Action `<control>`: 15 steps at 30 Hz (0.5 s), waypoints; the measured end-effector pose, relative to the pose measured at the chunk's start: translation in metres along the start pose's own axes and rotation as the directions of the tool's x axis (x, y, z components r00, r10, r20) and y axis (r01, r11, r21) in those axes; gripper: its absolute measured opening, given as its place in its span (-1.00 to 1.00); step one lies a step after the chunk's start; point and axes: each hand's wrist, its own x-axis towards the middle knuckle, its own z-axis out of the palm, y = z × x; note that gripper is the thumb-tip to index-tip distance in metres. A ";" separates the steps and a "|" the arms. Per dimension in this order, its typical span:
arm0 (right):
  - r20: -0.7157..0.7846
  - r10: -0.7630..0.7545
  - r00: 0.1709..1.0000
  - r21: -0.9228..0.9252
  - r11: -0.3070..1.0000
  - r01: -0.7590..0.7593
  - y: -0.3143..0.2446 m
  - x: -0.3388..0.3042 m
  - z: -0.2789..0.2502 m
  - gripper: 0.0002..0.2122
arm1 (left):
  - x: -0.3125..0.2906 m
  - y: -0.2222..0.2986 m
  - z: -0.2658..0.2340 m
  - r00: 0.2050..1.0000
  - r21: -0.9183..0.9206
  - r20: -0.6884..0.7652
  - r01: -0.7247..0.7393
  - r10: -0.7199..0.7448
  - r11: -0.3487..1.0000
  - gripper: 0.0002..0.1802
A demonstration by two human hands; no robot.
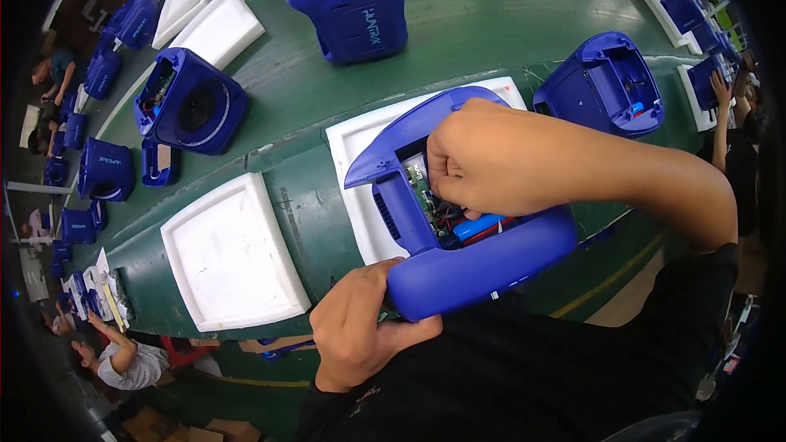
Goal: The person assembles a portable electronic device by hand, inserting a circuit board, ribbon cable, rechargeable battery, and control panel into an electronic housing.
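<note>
Operating from a distance, I am clamping the fingers of my left hand (358, 321) on a blue housing (483, 274), partly over a foam tray (347, 165) on the surface (307, 115); my right hand (468, 155), fingers bunched, hold hidden, should be sparing the circuit board (421, 188).
</note>
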 end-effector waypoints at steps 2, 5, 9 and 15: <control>-0.012 -0.003 1.000 0.053 0.999 0.004 0.001 0.000 0.002 -0.78 | -0.002 -0.002 0.001 1.000 -0.007 -0.003 0.001 -0.001 1.000 -0.53; -0.054 -0.002 0.999 0.051 0.999 0.005 0.005 0.002 0.006 -0.78 | -0.002 -0.004 0.002 1.000 -0.011 0.003 -0.009 0.009 1.000 -0.53; -0.115 -0.061 0.991 -0.056 0.997 0.055 0.009 0.005 0.010 -0.79 | 0.000 -0.002 0.002 1.000 -0.009 -0.001 -0.012 0.012 1.000 -0.55; -0.055 -0.013 0.998 -0.061 0.998 0.009 0.009 0.006 0.010 -0.80 | 0.002 0.001 0.002 1.000 -0.010 -0.006 0.009 -0.009 1.000 -0.58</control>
